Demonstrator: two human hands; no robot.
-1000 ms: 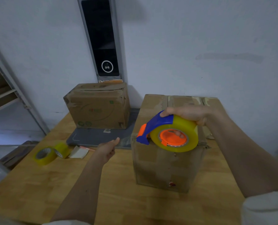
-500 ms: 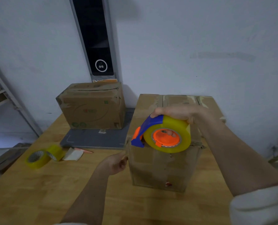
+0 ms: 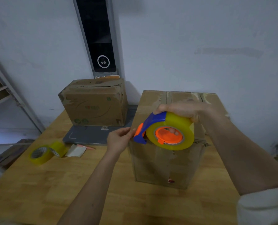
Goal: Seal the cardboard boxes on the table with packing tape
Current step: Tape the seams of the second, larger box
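Rising to the tape dispenser [image 3: 165, 130], left hand [image 3: 118, 139] now seemingly pinches its tape end.

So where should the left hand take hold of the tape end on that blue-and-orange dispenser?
Pinch the free end at the orange cutter tip of the blue-and-orange tape dispenser, coming from its left: that tip points toward the left hand, while the right hand covers the top.

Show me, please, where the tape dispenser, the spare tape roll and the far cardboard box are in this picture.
tape dispenser [image 3: 169, 131]: head view, on the yellow roll's side face.
spare tape roll [image 3: 40, 154]: head view, on its outer yellow band.
far cardboard box [image 3: 92, 106]: head view, on its front face.
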